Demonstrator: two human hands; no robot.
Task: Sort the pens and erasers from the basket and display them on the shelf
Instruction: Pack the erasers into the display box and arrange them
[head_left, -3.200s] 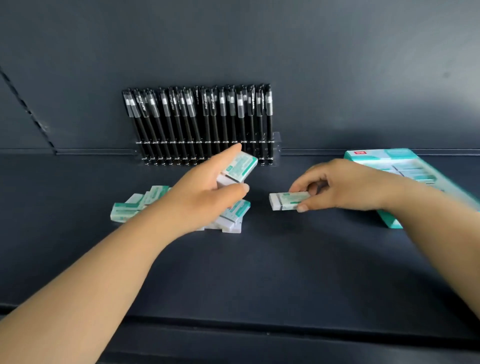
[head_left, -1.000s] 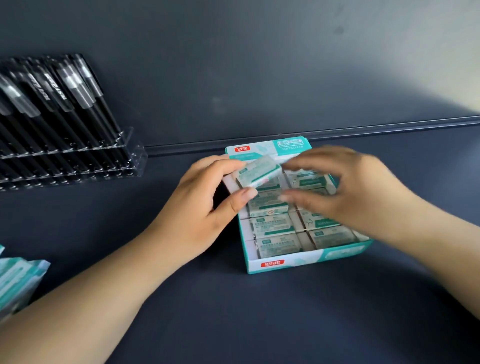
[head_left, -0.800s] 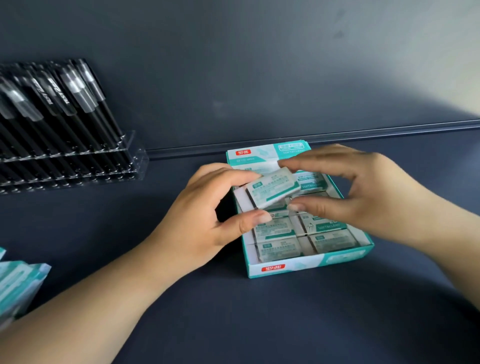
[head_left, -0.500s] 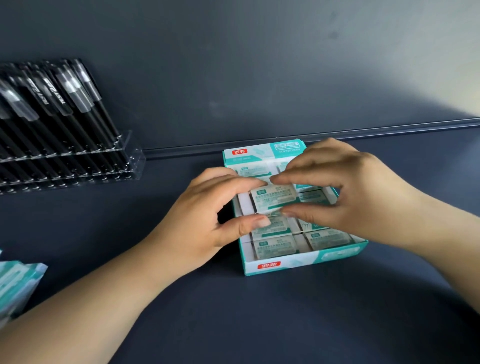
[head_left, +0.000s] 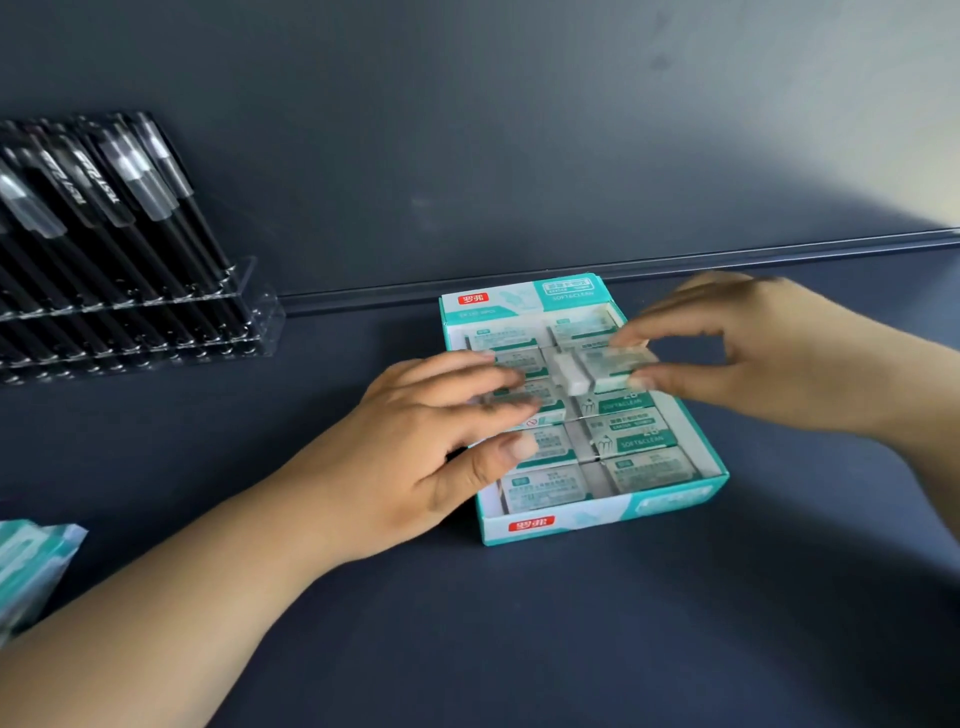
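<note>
Hands over a teal-and-white cardboard box of erasers (head_left: 597, 512) on the dark blue shelf (head_left: 571, 623).

Left to right: a stack of teal-and-white wrapped erasers (head_left: 31, 566) pokes in at the left edge, and black pens with clear caps (head_left: 104, 208) lean in a clear acrylic rack (head_left: 156, 332) against the back wall. The left hand (head_left: 415, 452) reaches in from the lower left, palm down, its fingers (head_left: 467, 371) spread and laid across the wrapped erasers in the box's left column, thumb apart at the box's left wall; it grips nothing that shows. The right hand (head_left: 769, 353) comes from the right, wrist raised, pinching a white eraser in a teal-printed sleeve (head_left: 602, 366) between thumb and forefinger, just above the right column near the back of the box.
</note>
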